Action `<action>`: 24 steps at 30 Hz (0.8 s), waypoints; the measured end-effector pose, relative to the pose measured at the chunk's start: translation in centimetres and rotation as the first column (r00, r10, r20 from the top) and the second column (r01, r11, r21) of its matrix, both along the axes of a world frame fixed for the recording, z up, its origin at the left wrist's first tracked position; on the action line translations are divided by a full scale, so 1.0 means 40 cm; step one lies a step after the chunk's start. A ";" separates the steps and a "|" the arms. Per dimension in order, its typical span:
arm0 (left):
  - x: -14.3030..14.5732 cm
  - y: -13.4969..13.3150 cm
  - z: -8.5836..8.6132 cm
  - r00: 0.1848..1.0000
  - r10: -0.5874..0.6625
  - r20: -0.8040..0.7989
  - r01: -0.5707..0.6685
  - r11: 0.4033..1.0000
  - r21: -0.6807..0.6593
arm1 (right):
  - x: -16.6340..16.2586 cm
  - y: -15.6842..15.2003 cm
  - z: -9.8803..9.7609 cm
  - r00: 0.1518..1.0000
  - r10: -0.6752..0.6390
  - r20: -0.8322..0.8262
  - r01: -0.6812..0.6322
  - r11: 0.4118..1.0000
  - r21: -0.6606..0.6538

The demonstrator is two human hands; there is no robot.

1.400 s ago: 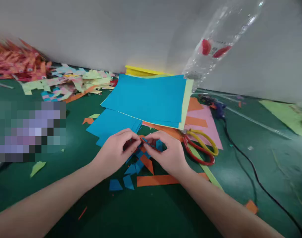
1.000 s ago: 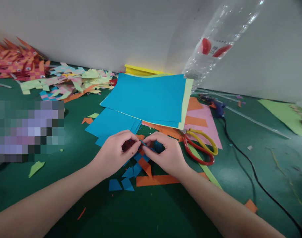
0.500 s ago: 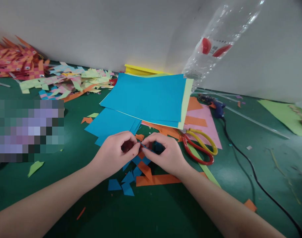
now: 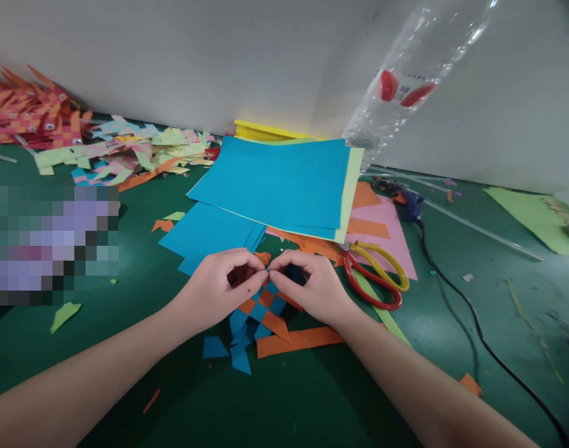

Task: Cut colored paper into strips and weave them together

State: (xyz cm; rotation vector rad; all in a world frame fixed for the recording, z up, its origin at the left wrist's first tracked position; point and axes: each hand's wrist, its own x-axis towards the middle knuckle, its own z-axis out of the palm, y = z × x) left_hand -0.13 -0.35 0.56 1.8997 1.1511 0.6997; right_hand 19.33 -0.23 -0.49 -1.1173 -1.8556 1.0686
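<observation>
A woven blue and orange paper piece hangs just below my fingertips, its loose strips pointing toward me. My left hand is closed, thumb and forefinger pinching at its upper end. Closed in the same way, my right hand meets it there, fingertip to fingertip; the exact spot gripped is mostly hidden by the fingers. Under the piece and to the right lies a flat orange paper strip. Blue paper scraps are scattered at the left of it.
Blue paper sheets lie stacked behind my hands. Scissors with red and yellow handles rest at right, before a glue gun and its black cord. A plastic bottle leans at the wall. Woven paper pieces are piled back left.
My fingertips have come together at the top of the woven piece, and more of its checkered face now shows below them. The orange strip has shifted slightly.
</observation>
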 end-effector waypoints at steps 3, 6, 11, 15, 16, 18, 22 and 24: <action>-0.002 0.000 0.001 1.000 0.002 0.031 -0.001 1.000 -0.025 | -0.002 0.002 0.002 0.999 -0.046 -0.011 0.046 0.999 -0.030; -0.003 0.002 0.001 0.999 0.011 0.045 -0.009 0.999 -0.047 | -0.003 0.002 0.006 0.997 -0.067 -0.026 0.066 0.997 -0.043; -0.002 0.006 0.002 1.000 0.007 0.015 -0.006 0.999 -0.052 | -0.003 -0.001 0.005 0.999 -0.050 0.013 0.050 0.998 -0.027; -0.003 0.003 0.005 1.000 -0.008 -0.003 0.008 0.998 -0.054 | -0.001 -0.001 0.000 0.999 -0.032 0.021 0.033 0.999 -0.028; -0.004 0.003 0.005 1.000 -0.010 -0.005 0.010 0.998 -0.055 | 0.000 -0.001 -0.001 0.999 -0.027 0.019 0.027 0.999 -0.028; -0.004 0.002 0.003 1.000 -0.013 -0.007 0.013 0.998 -0.055 | 0.001 0.000 -0.002 1.000 -0.019 0.012 0.020 0.999 -0.026; -0.002 0.003 -0.001 1.000 -0.011 -0.009 0.011 0.999 -0.050 | 0.002 0.003 -0.003 1.000 -0.014 0.002 0.014 1.000 -0.027; -0.001 0.004 -0.003 1.000 -0.012 -0.004 0.011 0.999 -0.047 | 0.002 0.004 -0.004 1.000 -0.008 -0.002 0.008 1.000 -0.028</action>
